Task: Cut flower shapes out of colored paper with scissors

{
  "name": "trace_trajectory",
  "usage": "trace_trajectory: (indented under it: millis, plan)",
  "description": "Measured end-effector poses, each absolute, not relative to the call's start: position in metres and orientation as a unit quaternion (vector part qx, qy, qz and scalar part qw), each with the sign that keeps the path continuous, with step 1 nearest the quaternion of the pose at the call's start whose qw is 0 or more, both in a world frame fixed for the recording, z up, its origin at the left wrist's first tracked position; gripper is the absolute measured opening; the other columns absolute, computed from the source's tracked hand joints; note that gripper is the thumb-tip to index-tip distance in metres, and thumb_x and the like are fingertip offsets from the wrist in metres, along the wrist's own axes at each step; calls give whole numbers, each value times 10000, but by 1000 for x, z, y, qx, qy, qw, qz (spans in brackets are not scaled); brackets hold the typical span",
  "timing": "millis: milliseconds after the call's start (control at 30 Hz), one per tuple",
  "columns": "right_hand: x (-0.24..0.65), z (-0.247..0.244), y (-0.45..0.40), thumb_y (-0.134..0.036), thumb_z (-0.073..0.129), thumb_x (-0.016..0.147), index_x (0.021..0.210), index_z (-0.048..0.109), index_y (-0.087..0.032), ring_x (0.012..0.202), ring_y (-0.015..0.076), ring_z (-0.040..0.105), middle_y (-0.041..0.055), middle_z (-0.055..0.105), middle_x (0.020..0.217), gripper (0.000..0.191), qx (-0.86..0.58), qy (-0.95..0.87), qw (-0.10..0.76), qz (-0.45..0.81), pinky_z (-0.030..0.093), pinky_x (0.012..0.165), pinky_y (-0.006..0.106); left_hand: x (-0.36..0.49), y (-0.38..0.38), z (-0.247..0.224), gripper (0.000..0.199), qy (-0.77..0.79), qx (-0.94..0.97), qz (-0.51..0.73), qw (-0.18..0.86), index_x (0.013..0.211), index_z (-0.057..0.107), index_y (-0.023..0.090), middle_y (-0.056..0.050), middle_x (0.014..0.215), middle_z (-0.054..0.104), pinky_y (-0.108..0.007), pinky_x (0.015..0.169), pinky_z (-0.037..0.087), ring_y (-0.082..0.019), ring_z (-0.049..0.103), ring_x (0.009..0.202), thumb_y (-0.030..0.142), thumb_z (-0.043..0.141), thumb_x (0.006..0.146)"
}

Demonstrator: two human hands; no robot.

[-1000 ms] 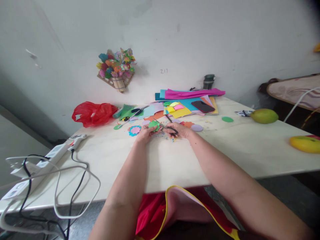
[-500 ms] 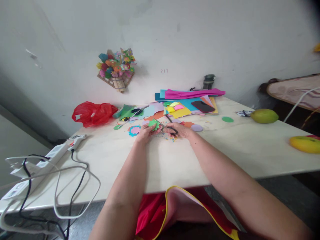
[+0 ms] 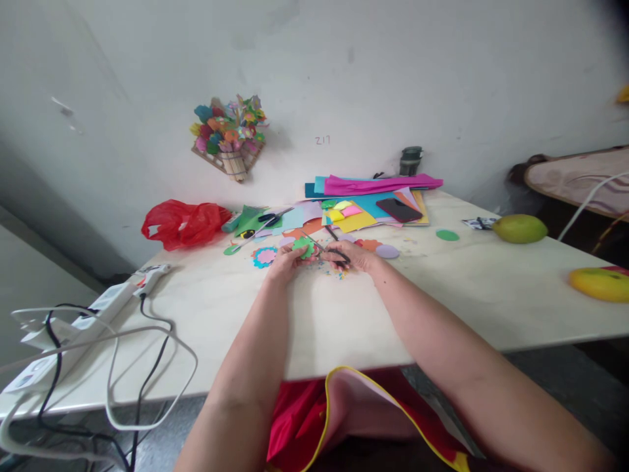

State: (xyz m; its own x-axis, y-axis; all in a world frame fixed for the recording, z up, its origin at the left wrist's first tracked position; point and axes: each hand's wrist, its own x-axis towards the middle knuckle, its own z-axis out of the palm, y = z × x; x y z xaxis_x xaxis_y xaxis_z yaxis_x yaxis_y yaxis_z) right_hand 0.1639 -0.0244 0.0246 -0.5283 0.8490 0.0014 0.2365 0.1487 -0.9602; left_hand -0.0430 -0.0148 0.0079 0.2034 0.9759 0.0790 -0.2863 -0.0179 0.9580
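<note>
Over the middle of the table, my left hand point(image 3: 287, 261) is closed on a small green paper cutout point(image 3: 303, 246) with a scalloped edge. My right hand point(image 3: 354, 255) grips a pair of scissors point(image 3: 340, 256) by its black handles, and the blades point left toward the green paper. Whether the blades touch the paper I cannot make out. Tiny paper snippets point(image 3: 341, 275) lie under and around the hands. Left of my left hand rests a blue and pink paper flower point(image 3: 265, 257). A lilac paper oval point(image 3: 387, 251) lies to the right of my right hand.
Behind the hands are coloured paper sheets point(image 3: 361, 220), a phone point(image 3: 399, 210) and second scissors point(image 3: 268, 218). A red plastic bag point(image 3: 184, 224) sits at the back left. A power strip point(image 3: 73, 337) with looping cables occupies the left edge; mangoes point(image 3: 519, 228) lie on the right.
The green cutout has turned slightly in my left hand, so its scalloped edge shows more clearly. Both arms stay almost in the same place.
</note>
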Motion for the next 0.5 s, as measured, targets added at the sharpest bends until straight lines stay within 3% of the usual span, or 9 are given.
trace_trajectory:
  millis: [500]
  plan:
    - [163, 29, -27, -347, 700, 803, 709, 561, -164, 324, 53, 413, -48, 551, 443, 248, -394, -693, 291, 529, 253, 318, 170, -44, -12, 5, 205, 356, 488, 527, 598, 775, 707, 100, -100, 770, 744, -264, 588, 576, -186, 708, 632, 217, 805, 640]
